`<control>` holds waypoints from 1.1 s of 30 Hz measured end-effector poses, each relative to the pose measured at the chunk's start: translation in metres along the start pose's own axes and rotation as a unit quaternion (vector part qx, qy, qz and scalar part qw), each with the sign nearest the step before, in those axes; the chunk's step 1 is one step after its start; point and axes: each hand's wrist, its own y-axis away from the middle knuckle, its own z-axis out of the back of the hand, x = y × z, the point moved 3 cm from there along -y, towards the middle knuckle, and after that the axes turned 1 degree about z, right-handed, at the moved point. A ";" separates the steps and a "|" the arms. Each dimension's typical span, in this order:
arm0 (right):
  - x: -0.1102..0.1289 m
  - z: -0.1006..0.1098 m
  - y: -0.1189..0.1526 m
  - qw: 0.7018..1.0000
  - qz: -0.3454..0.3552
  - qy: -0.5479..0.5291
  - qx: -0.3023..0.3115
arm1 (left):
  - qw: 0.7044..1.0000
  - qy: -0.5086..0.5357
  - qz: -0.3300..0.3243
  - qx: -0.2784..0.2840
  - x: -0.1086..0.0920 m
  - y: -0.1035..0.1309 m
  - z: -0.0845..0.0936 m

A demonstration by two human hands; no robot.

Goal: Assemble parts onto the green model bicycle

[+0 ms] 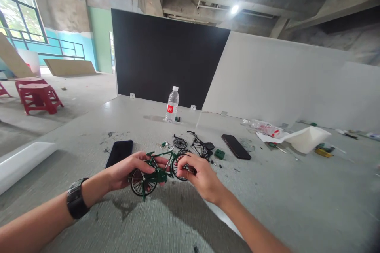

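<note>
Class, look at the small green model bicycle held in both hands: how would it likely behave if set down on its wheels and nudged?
The green model bicycle would probably roll, since it has two round spoked wheels. It looks narrow and upright, so it would likely tip sideways without the left hand and right hand steadying it. Its thin spokes look fragile.

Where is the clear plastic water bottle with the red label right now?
In the head view the clear plastic water bottle with the red label stands upright on the grey table, centre-left and far back, before the black wall panel.

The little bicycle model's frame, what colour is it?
Dark green frame on the bicycle model, seen in the head view.
</note>
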 end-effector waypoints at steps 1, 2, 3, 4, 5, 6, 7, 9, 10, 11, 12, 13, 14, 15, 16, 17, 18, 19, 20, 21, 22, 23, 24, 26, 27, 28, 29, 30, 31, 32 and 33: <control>-0.001 -0.001 0.001 1.000 -0.005 0.000 -0.004 | 1.000 0.003 0.003 -0.004 0.001 0.000 0.000; -0.002 -0.003 0.001 1.000 -0.010 -0.002 -0.008 | 1.000 0.006 0.007 -0.009 0.002 0.000 0.000; -0.004 -0.005 0.002 1.000 -0.013 -0.006 -0.011 | 1.000 0.009 0.013 -0.015 0.003 0.000 0.001; -0.006 -0.007 0.003 1.000 -0.015 -0.010 -0.016 | 1.000 0.011 0.017 -0.020 0.004 -0.001 0.002; -0.007 -0.009 0.003 0.999 -0.018 -0.016 -0.024 | 0.999 0.015 0.018 -0.023 0.006 -0.001 0.002; -0.009 -0.011 0.004 0.999 -0.023 -0.020 -0.036 | 0.999 0.018 0.018 -0.026 0.007 -0.001 0.003; -0.010 -0.012 0.005 0.998 -0.029 -0.023 -0.051 | 0.999 0.021 0.013 -0.027 0.009 -0.002 0.003; -0.013 -0.014 0.006 0.996 -0.039 -0.020 -0.075 | 0.999 0.021 0.004 -0.029 0.010 -0.002 0.003; -0.013 -0.015 0.006 0.996 -0.043 -0.016 -0.082 | 0.999 0.020 0.002 -0.030 0.011 -0.002 0.003; -0.014 -0.016 0.007 0.995 -0.044 -0.010 -0.086 | 0.999 0.019 0.002 -0.031 0.011 -0.002 0.002; -0.014 -0.016 0.007 0.995 -0.043 -0.004 -0.088 | 0.999 0.019 0.003 -0.032 0.011 -0.002 0.002; -0.014 -0.017 0.008 0.995 -0.041 0.000 -0.089 | 0.999 0.020 0.005 -0.034 0.011 -0.003 0.001; -0.014 -0.017 0.008 0.995 -0.040 0.003 -0.090 | 0.999 0.020 0.006 -0.038 0.011 -0.003 0.001; -0.014 -0.017 0.009 0.995 -0.038 0.003 -0.093 | 0.999 0.020 0.006 -0.043 0.011 -0.003 0.000; -0.014 -0.017 0.009 0.995 -0.035 0.003 -0.096 | 0.999 0.019 0.005 -0.048 0.010 -0.003 0.000; -0.014 -0.018 0.010 0.995 -0.031 0.004 -0.099 | 0.998 0.016 0.003 -0.053 0.010 -0.003 0.000; -0.014 -0.018 0.010 0.994 -0.026 0.007 -0.103 | 0.998 0.014 0.000 -0.055 0.009 -0.003 -0.001; -0.013 -0.018 0.011 0.994 -0.022 0.011 -0.106 | 0.998 0.012 -0.005 -0.054 0.008 -0.003 -0.002; -0.013 -0.018 0.011 0.994 -0.019 0.017 -0.108 | 0.999 0.010 -0.010 -0.050 0.007 -0.002 -0.003; -0.012 -0.018 0.011 0.994 -0.016 0.023 -0.110 | 0.999 0.007 -0.015 -0.045 0.007 -0.002 -0.004; -0.011 -0.017 0.011 0.993 -0.015 0.028 -0.111 | 0.999 0.003 -0.018 -0.040 0.006 -0.001 -0.004; -0.011 -0.017 0.011 0.993 -0.015 0.032 -0.112 | 0.999 -0.001 -0.021 -0.037 0.006 0.000 -0.005; -0.010 -0.017 0.011 0.993 -0.014 0.034 -0.114 | 0.999 -0.003 -0.023 -0.038 0.007 0.000 -0.005; -0.009 -0.016 0.010 0.992 -0.010 0.035 -0.118 | 0.999 -0.005 -0.022 -0.046 0.008 0.001 -0.003; -0.008 -0.015 0.010 0.992 -0.008 0.036 -0.121 | 0.999 -0.004 -0.022 -0.049 0.009 0.001 -0.002; -0.007 -0.015 0.010 0.992 -0.006 0.037 -0.123 | 0.998 -0.001 -0.022 -0.050 0.010 0.001 -0.002; -0.006 -0.014 0.009 0.991 -0.003 0.038 -0.125 | 0.999 0.002 -0.024 -0.049 0.011 0.001 -0.001; -0.005 -0.014 0.009 0.991 0.000 0.040 -0.127 | 0.999 0.005 -0.025 -0.045 0.011 0.001 -0.001; -0.004 -0.014 0.009 0.991 0.002 0.042 -0.130 | 0.999 0.007 -0.025 -0.038 0.011 0.001 -0.002; -0.003 -0.013 0.009 0.990 0.003 0.043 -0.134 | 0.999 0.008 -0.026 -0.032 0.011 0.001 -0.003; -0.002 -0.013 0.009 0.990 0.005 0.043 -0.137 | 0.999 0.008 -0.028 -0.027 0.010 0.002 -0.003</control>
